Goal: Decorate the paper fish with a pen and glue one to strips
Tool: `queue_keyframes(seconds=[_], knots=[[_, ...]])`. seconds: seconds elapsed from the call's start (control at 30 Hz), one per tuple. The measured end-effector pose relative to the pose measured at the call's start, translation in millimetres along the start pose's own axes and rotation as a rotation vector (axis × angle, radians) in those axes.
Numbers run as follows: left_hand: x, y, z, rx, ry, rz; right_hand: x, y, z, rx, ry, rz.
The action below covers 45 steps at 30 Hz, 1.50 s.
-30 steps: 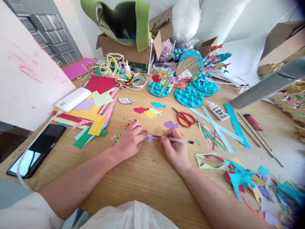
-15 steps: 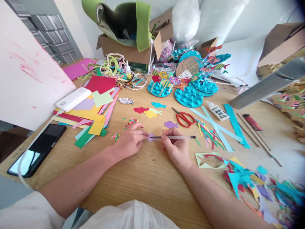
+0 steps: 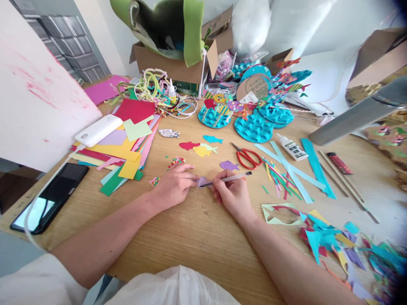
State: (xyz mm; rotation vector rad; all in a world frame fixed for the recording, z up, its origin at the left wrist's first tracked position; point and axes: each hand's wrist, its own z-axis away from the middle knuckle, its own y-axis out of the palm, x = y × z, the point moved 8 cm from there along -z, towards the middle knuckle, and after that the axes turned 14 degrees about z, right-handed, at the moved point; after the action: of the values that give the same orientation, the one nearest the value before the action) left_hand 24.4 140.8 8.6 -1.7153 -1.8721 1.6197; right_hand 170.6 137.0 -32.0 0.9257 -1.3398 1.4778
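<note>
A small purple paper fish [image 3: 202, 182] lies on the table between my hands. My left hand [image 3: 174, 184] rests flat with fingers stretched out, its fingertips at the fish's left edge. My right hand [image 3: 233, 192] is closed around a slim grey pen [image 3: 235, 177], whose tip meets the fish and whose dark end points up to the right. Beyond my left fingers is a pile of tiny coloured paper bits [image 3: 176, 162]. Farther back lie another purple fish [image 3: 229, 165], a yellow fish [image 3: 202, 151], a red fish [image 3: 188, 145] and a blue fish [image 3: 212, 139].
Red-handled scissors [image 3: 249, 158], paper strips [image 3: 288, 173] and a glue bottle [image 3: 292, 147] lie to the right. Paper scraps [image 3: 330, 233] spread at the front right. Coloured sheets [image 3: 135, 111], a white power bank [image 3: 98, 129] and a phone [image 3: 51, 199] are on the left.
The pen has tilted, its dark end swinging up and to the left. My right hand has shifted slightly left; my left hand stays on the fish.
</note>
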Motion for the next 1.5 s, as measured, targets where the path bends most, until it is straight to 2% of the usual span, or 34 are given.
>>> queue_keyframes(seconds=[0.5,1.5], knots=[[-5.2,-1.2,0.5,-0.030,0.062,-0.029,-0.6,1.0,-0.6,0.002,-0.019,0.011],[-4.3,-0.3,2.2,-0.035,0.060,-0.012,-2.3,2.5,-0.2,0.007,-0.024,0.028]])
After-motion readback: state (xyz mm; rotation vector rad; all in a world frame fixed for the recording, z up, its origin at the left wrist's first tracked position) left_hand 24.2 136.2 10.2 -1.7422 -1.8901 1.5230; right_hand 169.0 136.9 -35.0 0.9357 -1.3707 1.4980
